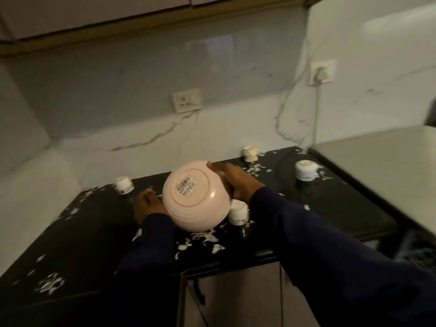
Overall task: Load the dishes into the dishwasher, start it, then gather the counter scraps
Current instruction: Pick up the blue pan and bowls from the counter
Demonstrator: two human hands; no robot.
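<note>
Right hand: right hand grips the pink bowl at its 3 o'clock side, fingers curled over the rim and thumb tip showing on the outer wall near the top.
Left hand: left hand sits at the bowl's 9 o'clock, low over the tabletop; its fingers look loosely curled, and whether they touch the bowl or hold anything I cannot tell, as the bowl hides that edge.
Bowl attitude: tipped so its base and price sticker face the camera, mouth turned away and down, lifted clear of the surface; likely held this way to shed contents or to suit a rack slot.
Arm pose: both dark sleeves reach forward from 6 o'clock, the right forearm coming in diagonally from 4 o'clock, wrist bent inward around the bowl.
Cups: four small white cups stand on the black surface, one at 10 o'clock of the bowl, one just behind its 4 o'clock edge, one at 1 o'clock by the wall, one at 2 o'clock, well apart.
Scraps: pale scraps lie scattered, thickest at 6 o'clock below the bowl.
Stage: loading looks underway; cups and scraps remain to deal with.
</note>
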